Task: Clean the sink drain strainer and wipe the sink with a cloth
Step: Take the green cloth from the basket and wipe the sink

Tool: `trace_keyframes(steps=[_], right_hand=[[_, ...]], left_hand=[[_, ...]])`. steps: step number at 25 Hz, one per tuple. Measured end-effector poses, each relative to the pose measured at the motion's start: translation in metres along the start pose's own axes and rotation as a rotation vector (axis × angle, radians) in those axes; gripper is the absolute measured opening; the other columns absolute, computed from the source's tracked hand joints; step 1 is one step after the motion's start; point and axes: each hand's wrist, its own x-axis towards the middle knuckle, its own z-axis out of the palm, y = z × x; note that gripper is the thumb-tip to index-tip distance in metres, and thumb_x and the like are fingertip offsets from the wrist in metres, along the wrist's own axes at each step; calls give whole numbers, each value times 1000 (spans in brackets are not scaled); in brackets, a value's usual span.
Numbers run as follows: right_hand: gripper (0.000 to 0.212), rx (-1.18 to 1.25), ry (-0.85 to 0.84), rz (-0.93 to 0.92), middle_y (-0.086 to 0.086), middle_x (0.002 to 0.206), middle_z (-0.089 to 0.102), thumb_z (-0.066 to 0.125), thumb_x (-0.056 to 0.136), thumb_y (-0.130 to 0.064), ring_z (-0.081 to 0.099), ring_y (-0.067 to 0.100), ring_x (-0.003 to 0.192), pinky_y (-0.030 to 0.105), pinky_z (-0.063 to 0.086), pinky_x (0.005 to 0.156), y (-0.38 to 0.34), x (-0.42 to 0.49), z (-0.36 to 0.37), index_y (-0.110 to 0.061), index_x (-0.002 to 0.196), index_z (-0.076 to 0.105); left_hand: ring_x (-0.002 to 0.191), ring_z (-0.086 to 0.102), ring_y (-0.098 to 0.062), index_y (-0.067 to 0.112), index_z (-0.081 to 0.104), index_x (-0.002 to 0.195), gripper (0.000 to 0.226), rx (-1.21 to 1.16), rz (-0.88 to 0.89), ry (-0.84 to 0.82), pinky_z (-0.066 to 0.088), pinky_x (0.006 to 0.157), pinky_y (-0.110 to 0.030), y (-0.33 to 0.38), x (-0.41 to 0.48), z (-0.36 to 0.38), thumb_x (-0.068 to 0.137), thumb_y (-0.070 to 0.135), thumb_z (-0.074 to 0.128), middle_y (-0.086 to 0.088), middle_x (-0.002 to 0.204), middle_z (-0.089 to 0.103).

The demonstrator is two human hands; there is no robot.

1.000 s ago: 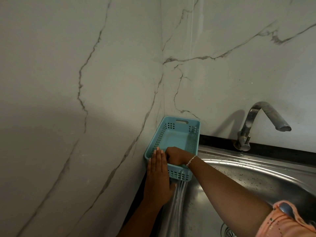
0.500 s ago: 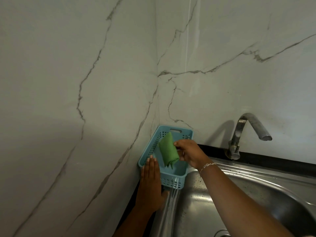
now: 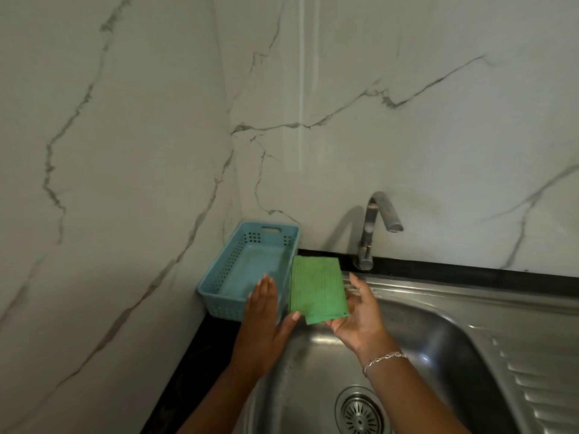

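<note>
A folded green cloth (image 3: 316, 289) is held flat above the sink's left rim. My right hand (image 3: 357, 317) supports it from below and from the right, palm up. My left hand (image 3: 266, 321) is at the cloth's lower left corner, thumb touching its edge, fingers straight over the front wall of the blue basket (image 3: 238, 267). The steel sink (image 3: 438, 311) lies below. Its round drain strainer (image 3: 360, 413) sits in the basin bottom near the lower edge of the view, between my forearms.
The blue perforated basket is empty and stands in the corner on the dark counter (image 3: 191, 364). A steel tap (image 3: 376, 227) rises from the black back ledge, no water running. Marble walls close the left and back. A ribbed drainboard (image 3: 545, 380) lies right.
My right hand lifted the green cloth out of the basket and brought it right, over the sink rim, where it now lies flat. My left hand left the basket's front and touches the cloth.
</note>
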Motion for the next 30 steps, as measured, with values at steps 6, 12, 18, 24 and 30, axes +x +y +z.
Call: trace_keyframes(steps=[6,12,18,24,30], right_hand=[[20,-148,85,-7,14,76,75,57,76,0,74,25,68,35,62,59,-9,-30,-55,-3,95,61],[14,-138,156,-9,13,76,75,62,75,-5,73,25,69,35,60,56,-22,-49,-94,-6,88,62],[30,-163,295,45,14,90,73,65,80,-27,70,27,81,36,57,65,-32,-66,-126,-8,103,65],[26,-36,193,42,18,83,76,66,73,-21,74,29,72,34,59,54,-34,-76,-138,0,87,72],[18,-70,253,28,16,77,76,60,83,-10,73,26,66,33,60,53,-43,-78,-146,-2,99,61]], left_hand=[[115,55,-12,11,58,119,31,-420,-101,81,41,93,-13,57,-10,42,91,25,54,6,119,60],[81,64,-28,-2,64,90,16,-656,-563,66,51,73,-36,91,-2,69,79,9,68,-17,86,69],[81,64,-19,15,64,89,10,-353,-430,58,50,73,-30,147,-6,74,79,17,68,4,76,62],[85,64,-18,16,63,88,10,-338,-422,23,49,72,-29,168,-17,86,80,20,68,3,79,64],[82,64,-22,17,56,77,15,-342,-507,-18,49,72,-31,147,-29,103,77,20,71,1,76,63]])
